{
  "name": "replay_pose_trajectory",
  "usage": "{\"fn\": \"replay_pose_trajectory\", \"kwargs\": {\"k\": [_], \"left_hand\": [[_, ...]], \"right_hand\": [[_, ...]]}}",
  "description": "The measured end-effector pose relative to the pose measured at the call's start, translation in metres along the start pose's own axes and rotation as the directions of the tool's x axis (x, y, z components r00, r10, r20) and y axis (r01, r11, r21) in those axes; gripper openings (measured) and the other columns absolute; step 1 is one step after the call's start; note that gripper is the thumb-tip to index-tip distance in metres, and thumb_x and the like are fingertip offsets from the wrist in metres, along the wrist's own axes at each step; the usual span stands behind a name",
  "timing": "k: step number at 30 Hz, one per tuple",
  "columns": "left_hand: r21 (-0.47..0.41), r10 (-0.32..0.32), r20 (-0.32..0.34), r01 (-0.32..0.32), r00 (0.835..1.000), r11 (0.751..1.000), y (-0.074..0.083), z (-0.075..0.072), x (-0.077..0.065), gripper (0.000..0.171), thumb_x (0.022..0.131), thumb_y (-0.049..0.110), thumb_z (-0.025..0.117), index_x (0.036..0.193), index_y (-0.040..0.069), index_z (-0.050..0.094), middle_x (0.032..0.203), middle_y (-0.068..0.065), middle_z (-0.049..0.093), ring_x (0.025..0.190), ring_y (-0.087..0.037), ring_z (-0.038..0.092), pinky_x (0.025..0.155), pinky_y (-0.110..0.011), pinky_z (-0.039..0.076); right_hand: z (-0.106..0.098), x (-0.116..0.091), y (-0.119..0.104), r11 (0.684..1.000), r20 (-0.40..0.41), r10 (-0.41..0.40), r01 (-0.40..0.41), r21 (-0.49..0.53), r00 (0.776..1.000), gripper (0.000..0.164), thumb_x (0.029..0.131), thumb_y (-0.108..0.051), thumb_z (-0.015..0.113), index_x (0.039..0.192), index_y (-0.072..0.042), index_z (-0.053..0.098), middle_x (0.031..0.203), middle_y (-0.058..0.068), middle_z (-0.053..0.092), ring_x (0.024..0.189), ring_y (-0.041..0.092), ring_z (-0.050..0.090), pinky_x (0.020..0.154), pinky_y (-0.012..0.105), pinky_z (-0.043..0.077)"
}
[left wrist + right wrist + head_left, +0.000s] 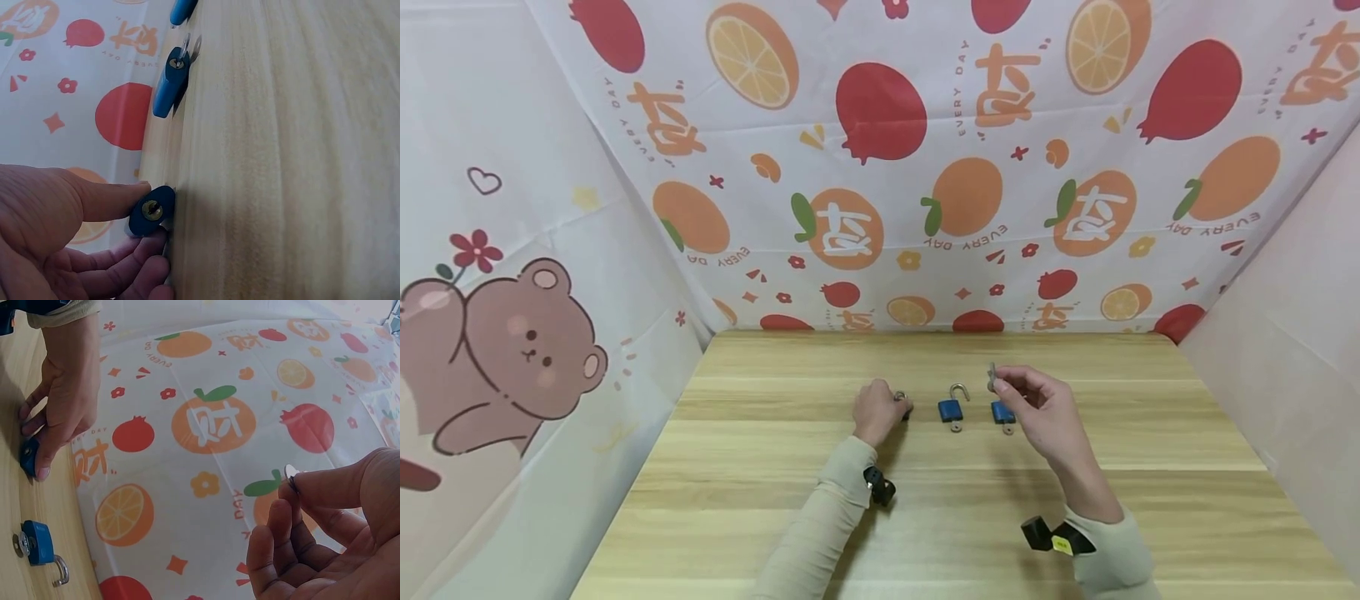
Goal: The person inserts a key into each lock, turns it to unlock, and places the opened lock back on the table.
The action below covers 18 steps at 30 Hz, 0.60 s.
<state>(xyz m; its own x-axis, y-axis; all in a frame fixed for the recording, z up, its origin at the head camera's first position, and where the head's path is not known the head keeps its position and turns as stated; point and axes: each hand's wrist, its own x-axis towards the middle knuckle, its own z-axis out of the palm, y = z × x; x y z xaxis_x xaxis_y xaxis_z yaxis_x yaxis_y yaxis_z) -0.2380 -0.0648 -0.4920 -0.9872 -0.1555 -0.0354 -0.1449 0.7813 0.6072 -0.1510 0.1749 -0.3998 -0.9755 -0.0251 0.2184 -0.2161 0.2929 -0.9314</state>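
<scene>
My left hand (877,412) pinches a blue padlock (165,199) low at the tabletop, thumb on one side and fingers on the other. Its brass keyhole (152,210) faces the left wrist camera with no key in it. Raised above the table, my right hand (1051,417) pinches a small silver key (992,379) between thumb and fingertips. Between the hands lies a second blue padlock (951,410), its shackle swung open and a key (956,427) in its bottom. Below the right fingers is a third blue padlock (1002,412), also with a key (1008,430); the hand hides its top.
The wooden table (745,467) runs back to a fruit-print cloth (887,192). A bear-print cloth (527,350) stands along the left, and a pale cloth (1285,358) along the right. Dark camera mounts sit on both wrists.
</scene>
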Motion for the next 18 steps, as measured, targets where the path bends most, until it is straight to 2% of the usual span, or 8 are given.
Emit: {"fn": "replay_pose_trajectory", "kwargs": {"k": [8,18], "left_hand": [[-0.042,-0.022,-0.012,0.022,1.0,0.999,-0.003,-0.002,0.003,0.062,0.076,0.022,0.084,0.045,0.02,0.031,0.044,0.009,0.027,0.046,-0.012,0.031,0.042,-0.026,0.022],[-0.123,0.008,-0.036,-0.012,0.999,0.992,-0.011,-0.004,0.001,0.06,0.075,0.02,0.085,0.04,0.02,0.037,0.039,0.012,0.031,0.043,-0.009,0.032,0.041,-0.024,0.02]], "right_hand": [[0.0,0.001,0.0,1.0,-0.003,-0.005,0.005,-0.007,1.0,0.027,0.101,-0.024,0.064,0.118,-0.005,0.071,0.106,0.01,0.073,0.09,0.013,0.066,0.075,0.021,0.053],[-0.002,0.0,0.0,1.0,-0.004,0.011,-0.011,0.002,1.0,0.028,0.102,-0.025,0.063,0.12,-0.005,0.071,0.103,0.004,0.071,0.088,0.01,0.064,0.074,0.02,0.053]]}}
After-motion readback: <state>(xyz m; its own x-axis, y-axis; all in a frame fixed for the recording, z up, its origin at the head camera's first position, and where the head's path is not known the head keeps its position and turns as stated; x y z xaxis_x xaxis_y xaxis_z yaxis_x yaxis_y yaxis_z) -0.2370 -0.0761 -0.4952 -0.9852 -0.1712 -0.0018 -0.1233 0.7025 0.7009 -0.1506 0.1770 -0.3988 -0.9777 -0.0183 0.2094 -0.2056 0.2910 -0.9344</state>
